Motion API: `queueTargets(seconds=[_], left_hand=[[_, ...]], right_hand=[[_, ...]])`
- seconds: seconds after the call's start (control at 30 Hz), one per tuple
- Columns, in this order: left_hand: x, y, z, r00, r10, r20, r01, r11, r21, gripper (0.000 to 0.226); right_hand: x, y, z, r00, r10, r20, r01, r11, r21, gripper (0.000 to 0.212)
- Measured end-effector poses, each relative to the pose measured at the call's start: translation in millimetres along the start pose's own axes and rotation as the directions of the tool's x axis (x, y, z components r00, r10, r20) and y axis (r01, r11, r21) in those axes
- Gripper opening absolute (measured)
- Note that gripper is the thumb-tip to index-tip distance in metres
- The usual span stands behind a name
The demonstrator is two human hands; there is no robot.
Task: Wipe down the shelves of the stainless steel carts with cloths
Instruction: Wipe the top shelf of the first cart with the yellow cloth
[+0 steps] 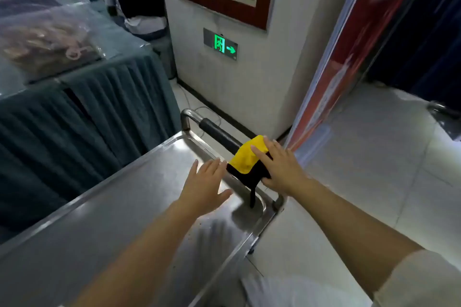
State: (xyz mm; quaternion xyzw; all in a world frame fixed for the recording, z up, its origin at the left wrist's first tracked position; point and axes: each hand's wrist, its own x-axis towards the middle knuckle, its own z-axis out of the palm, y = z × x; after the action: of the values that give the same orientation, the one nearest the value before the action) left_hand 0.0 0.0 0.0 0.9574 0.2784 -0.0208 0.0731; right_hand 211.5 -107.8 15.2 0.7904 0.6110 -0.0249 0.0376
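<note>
Here, a yellow and black cloth (245, 161) is seen draped over the handle (219, 133) of a stainless steel cart (104, 207), at the handle's near end. The right hand (280, 167) is laid on top of the cloth, its fingers spread and extended over the yellow part, the thumb lower on the black part; the grip is wide and flat, pressing rather than closed around the fabric, and whether any fold is pinched under the palm cannot be told. A thin black strip of the cloth is seen hanging below this grip, down toward the rounded corner of the top shelf (149, 182).

The left hand (207, 182) is held open, fingers straight and slightly apart, palm down over the top shelf; nothing is held in its grip. The cloth lies just beside the left fingertips, to their right, and directly under the right grip. Whether the left palm touches the steel cannot be told.

Beyond the grips, the bare part of the handle is shown running away toward a wall bearing a green exit sign (220, 44). To the left of the left grip, a tabletop with a teal skirt (87, 112) is visible.
</note>
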Motion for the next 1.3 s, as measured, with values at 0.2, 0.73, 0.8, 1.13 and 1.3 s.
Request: queueTargets(seconds=[0.2,0.73,0.8,1.13,1.3], left_hand=[[6,-22,28,0.995,-0.024,0.096,0.024,1.0,0.01,0.079],[-125,4,75,0.844,-0.487,0.223,0.487,0.871,0.06,0.075],[-147,25,82,0.819,-0.535,0.207,0.538,0.842,0.049,0.074],[-258,115,127,0.486,-0.761,0.431,0.826,0.56,0.058,0.083],[-311,131,156,0.352,-0.777,0.522,0.875,0.47,0.111,0.09]], right_hand=[[36,3,27,0.995,-0.087,0.056,0.083,0.995,0.06,0.108],[-3,27,52,0.992,-0.105,-0.069,0.12,0.953,0.277,0.093],[-17,36,54,0.99,-0.113,-0.086,0.133,0.948,0.29,0.09],[-81,84,63,0.984,-0.143,-0.11,0.17,0.937,0.304,0.082],[-98,100,63,0.987,-0.13,-0.098,0.153,0.947,0.283,0.083]])
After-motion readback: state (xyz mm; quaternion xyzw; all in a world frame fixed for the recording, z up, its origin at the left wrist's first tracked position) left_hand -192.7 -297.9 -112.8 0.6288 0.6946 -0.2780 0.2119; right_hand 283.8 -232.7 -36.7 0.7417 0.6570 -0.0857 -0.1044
